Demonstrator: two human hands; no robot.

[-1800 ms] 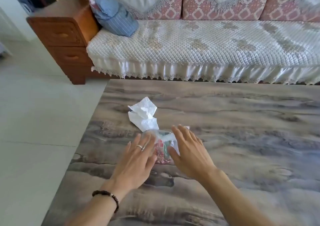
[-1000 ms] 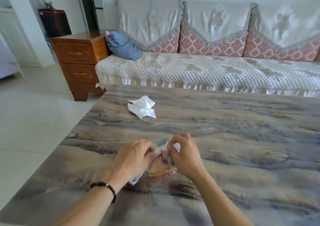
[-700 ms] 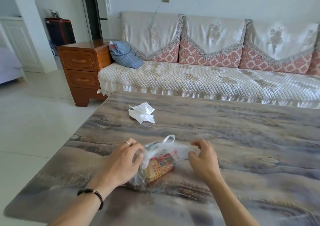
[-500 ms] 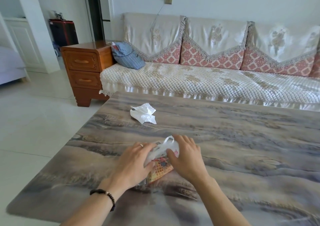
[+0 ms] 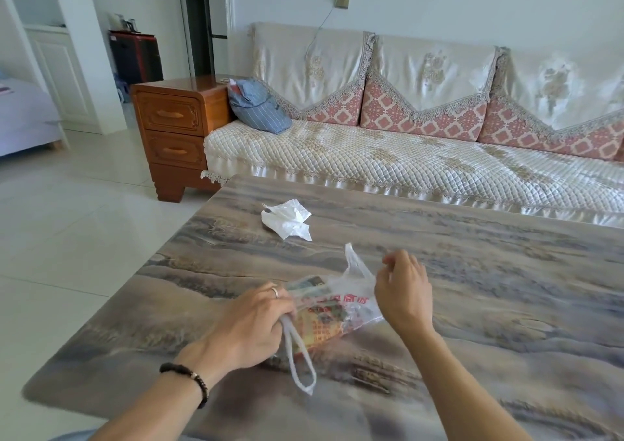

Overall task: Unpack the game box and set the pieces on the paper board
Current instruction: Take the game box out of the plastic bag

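Observation:
A thin clear plastic bag (image 5: 354,300) with red print lies on the marbled table (image 5: 472,272). Inside it shows a yellow and red game box (image 5: 320,327). My left hand (image 5: 251,324) grips the bag's left end, and one handle loop hangs out below its fingers. My right hand (image 5: 403,290) is just right of the bag with fingers curled; it looks to pinch the upright right handle, though blur hides the contact. No paper board is in view.
A crumpled white tissue (image 5: 287,219) lies farther back on the table. Behind the table runs a quilted sofa (image 5: 388,157) with a blue cap (image 5: 258,106) on it. A wooden drawer cabinet (image 5: 175,130) stands to the left, over tiled floor.
The two hands have drawn apart, stretching the bag open sideways. A handle loop now hangs below my left hand, and my right hand has lifted to the right.

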